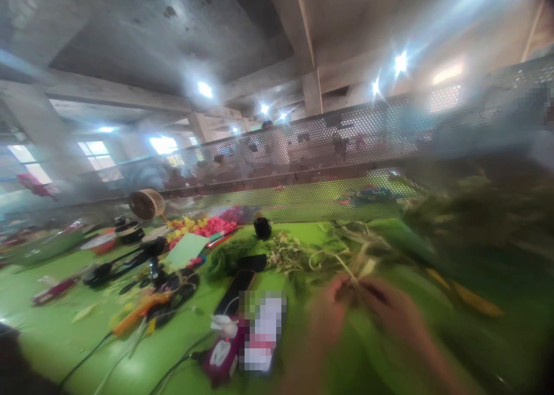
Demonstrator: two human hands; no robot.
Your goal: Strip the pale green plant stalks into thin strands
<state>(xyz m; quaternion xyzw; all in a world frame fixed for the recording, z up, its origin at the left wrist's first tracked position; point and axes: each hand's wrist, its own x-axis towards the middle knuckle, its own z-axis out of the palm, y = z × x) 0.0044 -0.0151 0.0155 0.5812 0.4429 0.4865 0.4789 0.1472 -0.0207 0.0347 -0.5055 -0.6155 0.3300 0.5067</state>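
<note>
The picture is smeared by motion. My left hand (328, 311) and my right hand (392, 309) meet low in the middle, over the bright green table (56, 331). Both seem pinched on a bunch of pale green stems (352, 268) that runs up and away from them. Their fingers are too blurred to read clearly. More leafy stems (285, 254) lie just behind the hands. A big blurred mass of greenery (476, 222) fills the right side.
A phone (236, 291), cables, an orange-handled tool (138, 313), black tools, a green card (187, 249) and pink and yellow flowers (203, 226) lie to the left. A perforated metal screen (346, 141) stands behind the table, with people beyond it.
</note>
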